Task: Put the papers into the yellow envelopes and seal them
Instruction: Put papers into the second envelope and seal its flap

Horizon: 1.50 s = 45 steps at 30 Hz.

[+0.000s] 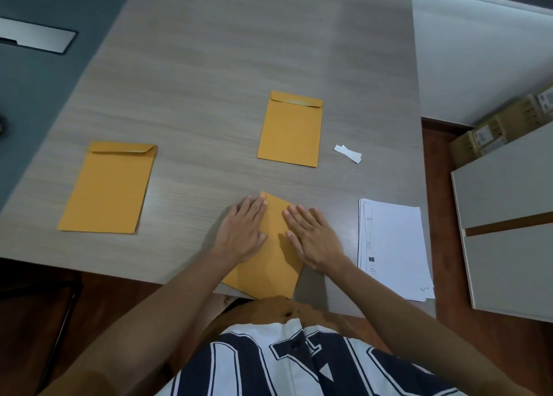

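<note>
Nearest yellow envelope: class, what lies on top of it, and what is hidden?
The left hand and right hand press flat on the envelope. Its contents cannot be seen.

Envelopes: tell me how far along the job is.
Looks done: the left envelope and the far envelope lie with flaps folded down. In hand: the left hand and right hand press flat on the near envelope. Left: a stack of papers sits at the right, outside any envelope.

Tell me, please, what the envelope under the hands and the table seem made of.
The envelope looks like matte kraft paper: thin, flat mustard yellow, no gloss. The table looks like grey wood-grain laminate, given its even streaks and faint sheen; veneer is possible.
</note>
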{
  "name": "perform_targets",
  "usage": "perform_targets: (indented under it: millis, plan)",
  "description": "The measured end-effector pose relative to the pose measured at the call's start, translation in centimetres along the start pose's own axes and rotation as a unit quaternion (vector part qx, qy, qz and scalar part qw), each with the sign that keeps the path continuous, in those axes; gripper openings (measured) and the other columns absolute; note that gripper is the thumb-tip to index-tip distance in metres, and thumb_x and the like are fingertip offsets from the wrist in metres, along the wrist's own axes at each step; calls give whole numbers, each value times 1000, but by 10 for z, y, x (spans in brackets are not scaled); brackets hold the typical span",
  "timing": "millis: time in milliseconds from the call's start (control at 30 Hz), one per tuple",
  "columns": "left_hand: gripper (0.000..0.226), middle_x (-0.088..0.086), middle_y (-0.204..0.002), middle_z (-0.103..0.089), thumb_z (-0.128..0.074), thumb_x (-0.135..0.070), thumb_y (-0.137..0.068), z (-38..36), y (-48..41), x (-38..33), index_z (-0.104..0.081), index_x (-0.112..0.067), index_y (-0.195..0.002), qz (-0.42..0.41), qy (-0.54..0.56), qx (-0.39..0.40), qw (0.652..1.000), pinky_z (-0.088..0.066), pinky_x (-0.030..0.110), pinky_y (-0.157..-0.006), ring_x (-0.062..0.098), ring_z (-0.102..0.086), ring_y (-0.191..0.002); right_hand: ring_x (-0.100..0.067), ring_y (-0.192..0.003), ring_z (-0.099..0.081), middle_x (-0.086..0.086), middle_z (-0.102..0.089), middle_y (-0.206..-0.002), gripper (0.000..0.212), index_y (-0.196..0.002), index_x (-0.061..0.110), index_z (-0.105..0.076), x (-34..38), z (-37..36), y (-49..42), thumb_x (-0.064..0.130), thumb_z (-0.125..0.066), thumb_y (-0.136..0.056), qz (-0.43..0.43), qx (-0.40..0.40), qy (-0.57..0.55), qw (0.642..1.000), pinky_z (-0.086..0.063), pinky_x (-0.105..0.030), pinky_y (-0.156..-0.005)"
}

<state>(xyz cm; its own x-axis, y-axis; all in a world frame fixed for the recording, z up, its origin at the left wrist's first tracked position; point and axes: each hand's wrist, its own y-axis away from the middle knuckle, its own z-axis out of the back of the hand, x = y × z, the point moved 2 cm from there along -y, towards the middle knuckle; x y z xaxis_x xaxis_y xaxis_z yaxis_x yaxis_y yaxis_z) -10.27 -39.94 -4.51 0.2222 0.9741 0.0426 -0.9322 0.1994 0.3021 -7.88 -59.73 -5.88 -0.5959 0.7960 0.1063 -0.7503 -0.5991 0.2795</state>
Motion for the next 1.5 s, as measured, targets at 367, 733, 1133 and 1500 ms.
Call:
perform_targets:
  millis: [367,733,1133,1500]
  plan:
    - [73,8,-165,-8,-26,-48,-98,10,-4,-16,-11,-6,-156,47,39,39,997,-18,46,-118,32,-12,-148,-16,-151,-1,-2,-15,-163,58,-156,18,-14,-26,-12,43,46,-12,-105,-40,-12,-34,999,4,-37,-123]
    - [70,-2,-165,10,-6,-56,-99,2,-7,-79,3,-19,-157,-70,84,10,994,2,48,-122,18,12,-151,-20,-152,-3,-3,-14,-163,55,-156,15,-13,-26,-5,41,37,-18,-107,-25,-1,-47,999,4,-37,-123]
    - [70,-16,-160,15,-2,-62,-93,-17,-6,6,12,-31,-155,50,35,21,998,12,64,-114,17,9,-152,-20,-151,-8,-2,-21,-161,55,-156,17,-19,-27,-16,43,39,-21,-106,-42,-28,-25,998,0,-44,-123]
    - [47,7,-130,-62,-47,-42,-96,5,-24,1,-62,-10,-127,50,82,-88,991,-32,45,-104,29,-48,-124,-25,-93,-58,-6,-70,-83,28,-84,8,-71,-23,19,7,34,-64,-92,-119,-164,-142,969,-45,-40,-87]
